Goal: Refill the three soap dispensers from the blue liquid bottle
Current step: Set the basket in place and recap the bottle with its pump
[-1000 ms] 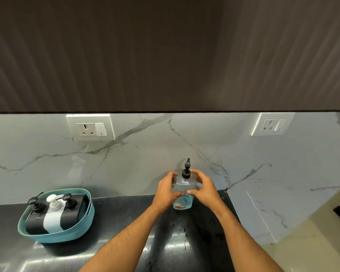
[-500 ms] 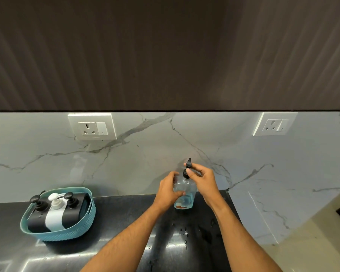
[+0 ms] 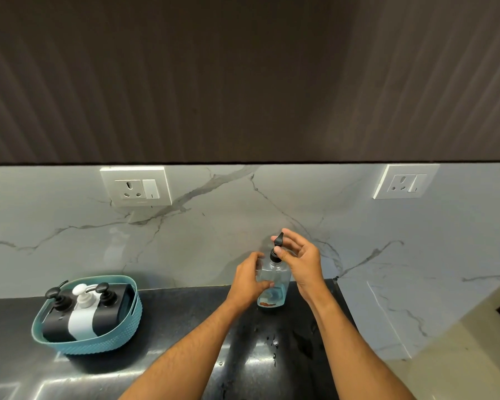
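Bottle (image 3: 272,284): hold body firm with left hand (image 3: 247,281); with right hand (image 3: 300,261) pinching pump head (image 3: 277,246), unscrew slowly, upright, well right of basket (image 3: 98,340).

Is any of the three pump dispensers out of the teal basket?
No, all three pump dispensers stand inside the teal woven basket.

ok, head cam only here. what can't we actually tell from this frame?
- Fill level of the three dispensers: opaque bodies, lower parts behind the teal basket wall.
- Blue liquid bottle left side: covered by the left hand.
- Whether its pump cap is loosened: right hand fingers wrap the collar.
- Bottle label: too small to read.
- Countertop front: cut off by the bottom edge.
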Action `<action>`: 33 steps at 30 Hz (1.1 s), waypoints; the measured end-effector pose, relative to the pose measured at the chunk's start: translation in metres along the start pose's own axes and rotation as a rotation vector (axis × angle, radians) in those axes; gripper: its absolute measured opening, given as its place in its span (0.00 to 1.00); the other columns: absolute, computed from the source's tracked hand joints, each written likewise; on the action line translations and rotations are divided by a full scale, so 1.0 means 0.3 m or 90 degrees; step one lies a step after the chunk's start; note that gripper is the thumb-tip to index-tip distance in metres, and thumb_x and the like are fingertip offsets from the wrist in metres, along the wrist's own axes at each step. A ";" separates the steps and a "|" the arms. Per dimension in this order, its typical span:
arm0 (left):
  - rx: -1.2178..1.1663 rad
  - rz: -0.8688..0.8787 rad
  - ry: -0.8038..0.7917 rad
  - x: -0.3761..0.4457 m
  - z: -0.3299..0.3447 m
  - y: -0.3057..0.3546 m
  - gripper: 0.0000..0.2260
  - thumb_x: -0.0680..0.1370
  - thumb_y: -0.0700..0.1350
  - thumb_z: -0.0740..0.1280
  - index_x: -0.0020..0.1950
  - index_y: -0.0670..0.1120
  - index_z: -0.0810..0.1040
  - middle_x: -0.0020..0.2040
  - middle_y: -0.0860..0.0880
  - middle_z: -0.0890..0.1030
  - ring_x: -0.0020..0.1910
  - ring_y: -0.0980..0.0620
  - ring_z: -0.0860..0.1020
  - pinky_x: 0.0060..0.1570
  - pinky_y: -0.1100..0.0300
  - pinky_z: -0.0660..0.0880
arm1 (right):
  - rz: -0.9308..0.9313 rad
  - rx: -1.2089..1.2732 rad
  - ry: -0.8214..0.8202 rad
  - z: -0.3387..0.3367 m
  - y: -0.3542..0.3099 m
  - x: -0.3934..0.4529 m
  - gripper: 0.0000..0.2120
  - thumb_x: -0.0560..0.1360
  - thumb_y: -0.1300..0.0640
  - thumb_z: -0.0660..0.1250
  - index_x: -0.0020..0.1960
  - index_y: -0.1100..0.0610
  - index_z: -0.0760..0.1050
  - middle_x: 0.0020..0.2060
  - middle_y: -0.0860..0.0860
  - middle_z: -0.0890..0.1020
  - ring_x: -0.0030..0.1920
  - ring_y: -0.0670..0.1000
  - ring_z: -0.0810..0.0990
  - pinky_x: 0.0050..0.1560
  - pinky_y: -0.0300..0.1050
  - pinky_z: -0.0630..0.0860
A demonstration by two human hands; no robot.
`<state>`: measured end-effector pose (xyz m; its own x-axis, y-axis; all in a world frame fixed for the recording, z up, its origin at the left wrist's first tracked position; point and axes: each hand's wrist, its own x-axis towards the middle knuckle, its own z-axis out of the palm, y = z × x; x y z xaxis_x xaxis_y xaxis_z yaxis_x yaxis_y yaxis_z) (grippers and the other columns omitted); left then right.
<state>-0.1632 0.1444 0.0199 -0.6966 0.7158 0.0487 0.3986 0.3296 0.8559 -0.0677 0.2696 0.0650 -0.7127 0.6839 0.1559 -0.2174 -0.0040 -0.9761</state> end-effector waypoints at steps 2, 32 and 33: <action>0.004 -0.002 -0.001 0.000 0.000 0.003 0.33 0.70 0.41 0.82 0.72 0.45 0.71 0.65 0.47 0.79 0.64 0.49 0.78 0.66 0.50 0.78 | -0.001 0.015 -0.019 0.000 -0.006 0.005 0.23 0.75 0.69 0.74 0.68 0.59 0.77 0.54 0.53 0.88 0.60 0.50 0.85 0.55 0.39 0.81; 0.012 -0.001 0.018 0.001 0.002 0.003 0.31 0.69 0.41 0.83 0.68 0.45 0.73 0.62 0.47 0.80 0.61 0.50 0.79 0.64 0.52 0.80 | -0.038 -0.132 -0.008 -0.012 0.022 -0.001 0.23 0.66 0.65 0.83 0.57 0.54 0.81 0.51 0.51 0.88 0.54 0.52 0.86 0.57 0.50 0.83; 0.011 -0.002 0.020 0.001 0.003 0.003 0.31 0.69 0.41 0.83 0.68 0.45 0.73 0.62 0.47 0.80 0.61 0.50 0.79 0.64 0.52 0.80 | -0.039 -0.149 -0.021 -0.015 0.024 -0.005 0.22 0.66 0.65 0.82 0.57 0.53 0.82 0.51 0.50 0.88 0.55 0.50 0.86 0.59 0.50 0.82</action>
<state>-0.1625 0.1452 0.0203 -0.7161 0.6952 0.0628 0.4064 0.3420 0.8473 -0.0653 0.2720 0.0569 -0.7249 0.6538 0.2170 -0.1026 0.2090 -0.9725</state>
